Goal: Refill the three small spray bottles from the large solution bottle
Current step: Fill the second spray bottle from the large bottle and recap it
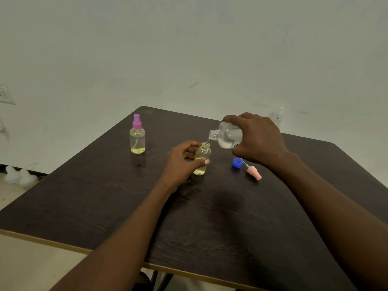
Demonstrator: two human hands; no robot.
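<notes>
My right hand (pixel 259 139) holds the large clear solution bottle (pixel 227 135) tipped on its side, its open neck just above the mouth of a small uncapped spray bottle (pixel 202 157). That small bottle stands upright on the dark table (pixel 126 206) with yellowish liquid in it, and my left hand (pixel 182 162) grips it around the body. A second small bottle (pixel 137 137) with a purple spray top stands capped at the left, filled with yellowish liquid. A pink spray head (pixel 254 172) with its tube and a blue cap (pixel 237 163) lie on the table under my right hand.
A faint clear spray bottle (pixel 278 116) shows beyond the table's far right edge against the pale wall. White plastic containers (pixel 20 175) sit on the floor at the left. A wall socket (pixel 5 94) is at the far left.
</notes>
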